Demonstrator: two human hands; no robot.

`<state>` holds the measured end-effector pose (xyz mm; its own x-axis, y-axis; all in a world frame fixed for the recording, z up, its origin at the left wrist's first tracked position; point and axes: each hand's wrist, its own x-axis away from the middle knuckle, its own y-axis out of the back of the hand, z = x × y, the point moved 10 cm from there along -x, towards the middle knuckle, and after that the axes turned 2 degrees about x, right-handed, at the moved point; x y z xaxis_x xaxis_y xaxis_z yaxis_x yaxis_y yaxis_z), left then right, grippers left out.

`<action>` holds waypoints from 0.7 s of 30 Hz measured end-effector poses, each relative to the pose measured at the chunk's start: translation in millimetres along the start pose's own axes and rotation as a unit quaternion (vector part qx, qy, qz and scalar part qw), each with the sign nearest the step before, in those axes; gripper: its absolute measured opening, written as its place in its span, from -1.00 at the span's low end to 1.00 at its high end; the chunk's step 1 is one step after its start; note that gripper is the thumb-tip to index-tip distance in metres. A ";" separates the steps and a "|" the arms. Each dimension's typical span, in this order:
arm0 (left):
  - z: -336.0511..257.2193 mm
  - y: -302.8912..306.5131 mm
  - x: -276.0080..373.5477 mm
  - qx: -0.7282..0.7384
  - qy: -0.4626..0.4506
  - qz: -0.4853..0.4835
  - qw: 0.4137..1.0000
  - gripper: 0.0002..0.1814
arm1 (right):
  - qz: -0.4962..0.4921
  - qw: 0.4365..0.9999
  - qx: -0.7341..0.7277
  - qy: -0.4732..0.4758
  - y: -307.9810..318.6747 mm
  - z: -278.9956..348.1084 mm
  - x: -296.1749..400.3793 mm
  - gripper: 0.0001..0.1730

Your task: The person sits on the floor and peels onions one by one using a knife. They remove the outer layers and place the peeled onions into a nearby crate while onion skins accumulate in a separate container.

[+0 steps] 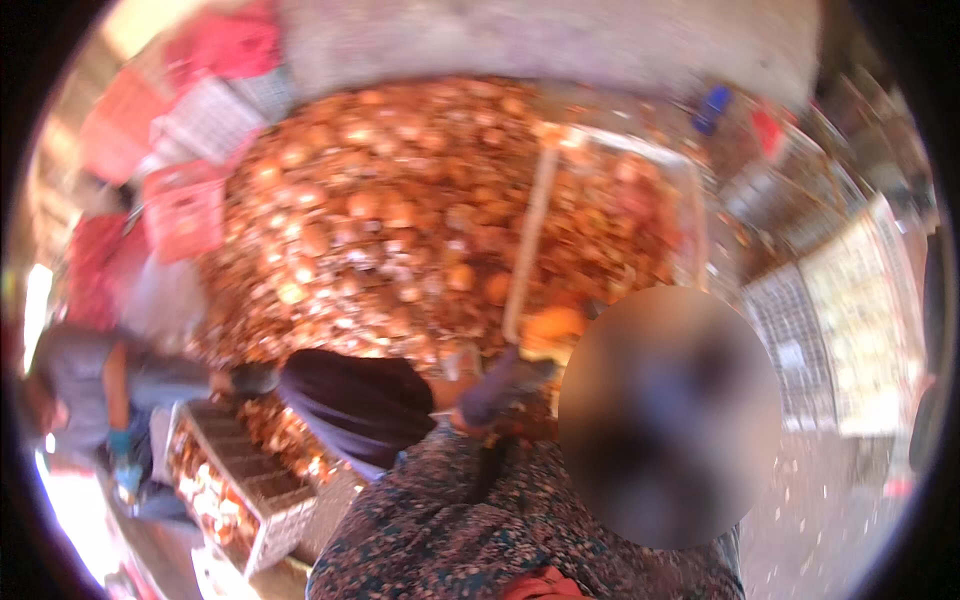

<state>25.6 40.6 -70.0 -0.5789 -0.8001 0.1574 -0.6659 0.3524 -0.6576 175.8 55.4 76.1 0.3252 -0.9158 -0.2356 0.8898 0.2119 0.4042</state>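
Dark purple-grey gloves show at the centre; I take them as my left hand [487,394] and my right hand [536,373], close together, but blur leaves this unsure. Both are beside the near end of a pale bar [532,240], the left edge of a large pale-rimmed container [701,217] filled with onions. A bright orange rounded thing [555,326] lies just beyond them. What the fingers hold cannot be made out. A wide heap of brown onions and loose skins [360,217] spreads ahead. Dark cloth [352,405] and a floral garment [480,525] fill the near part.
A person [75,375] sits at left beside a slatted crate [289,532] holding onions. Red crates [184,210] and a pale crate [210,120] stand at upper left. More crates [795,345] are at right. A blurred round patch hides the area right of my hands.
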 end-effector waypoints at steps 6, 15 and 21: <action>-39.8 -29.5 -10.3 0.099 -0.088 0.017 0.991 -0.11 | 0.099 0.956 0.263 0.087 -15.6 5.8 15.2 -0.09; -73.3 -54.7 9.2 -0.057 -0.078 -0.011 0.995 0.00 | 0.113 0.941 0.302 0.105 -17.5 11.8 22.9 -0.09; -71.5 -47.6 5.2 -0.100 -0.084 -0.023 0.991 -0.12 | 0.103 0.934 0.324 0.109 -18.5 0.9 29.9 -0.11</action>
<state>20.6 54.4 14.8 -0.4708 -0.8809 0.0485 -0.7796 0.3897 -0.4903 168.8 23.7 62.4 0.5886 -0.7722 -0.2391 0.4438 0.0614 0.8940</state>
